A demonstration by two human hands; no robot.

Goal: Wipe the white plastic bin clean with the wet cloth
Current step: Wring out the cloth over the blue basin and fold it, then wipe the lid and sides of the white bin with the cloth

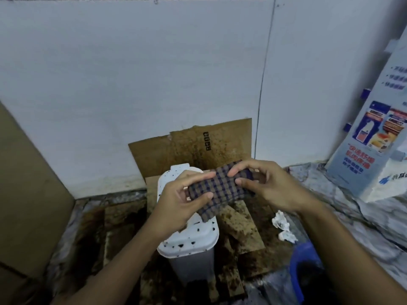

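A white plastic bin (191, 239) stands on stained cardboard in the middle of the floor. Its closed lid is speckled with dark spots. Both hands hold a brown and blue checked cloth (217, 190) in the air just above the lid. My left hand (180, 199) pinches the cloth's left end between thumb and fingers. My right hand (262, 183) grips its right end. The cloth is folded into a thick strip, and its lower corner hangs close to the lid. The hands hide the lid's middle.
Dirty cardboard sheets (198, 148) lean on the white wall behind the bin. Crumpled white tissues (282, 223) lie on the floor to the right. A blue plastic object (305, 267) sits at lower right, a printed display board (374, 137) at far right, a cardboard panel (26, 194) at left.
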